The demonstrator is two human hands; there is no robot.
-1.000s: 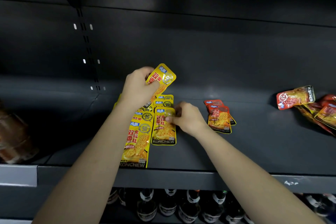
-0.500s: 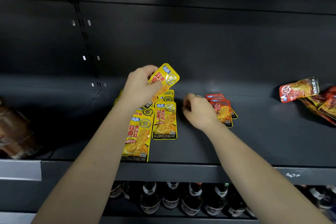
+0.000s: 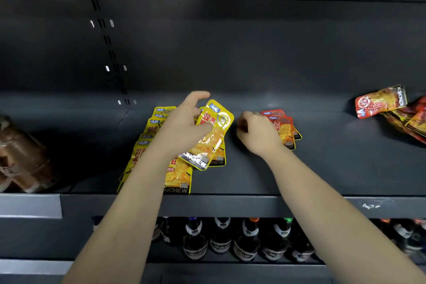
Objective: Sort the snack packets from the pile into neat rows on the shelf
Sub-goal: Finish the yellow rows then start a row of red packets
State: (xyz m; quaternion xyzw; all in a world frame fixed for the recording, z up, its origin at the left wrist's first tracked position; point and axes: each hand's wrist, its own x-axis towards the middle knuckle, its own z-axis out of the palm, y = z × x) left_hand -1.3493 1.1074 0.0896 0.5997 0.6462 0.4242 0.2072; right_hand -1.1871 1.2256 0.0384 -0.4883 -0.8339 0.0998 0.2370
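My left hand (image 3: 184,122) holds a yellow snack packet (image 3: 211,134) tilted over the rows of yellow packets (image 3: 177,175) lying flat on the dark shelf (image 3: 253,182). Part of those rows is hidden under my left arm. My right hand (image 3: 255,131) rests curled on the shelf, with its fingers closed, beside a small stack of red packets (image 3: 285,129); I cannot see anything in it. A loose pile of red and orange packets (image 3: 391,111) lies at the far right of the shelf.
Brown wrapped goods (image 3: 20,157) sit at the shelf's left end. Several dark bottles (image 3: 242,240) stand on the shelf below. The shelf's back wall and a slotted upright (image 3: 110,41) rise behind the packets.
My left hand has lowered the held yellow packet over the second yellow row. My right hand has left the yellow packets and moved right to the red stack.
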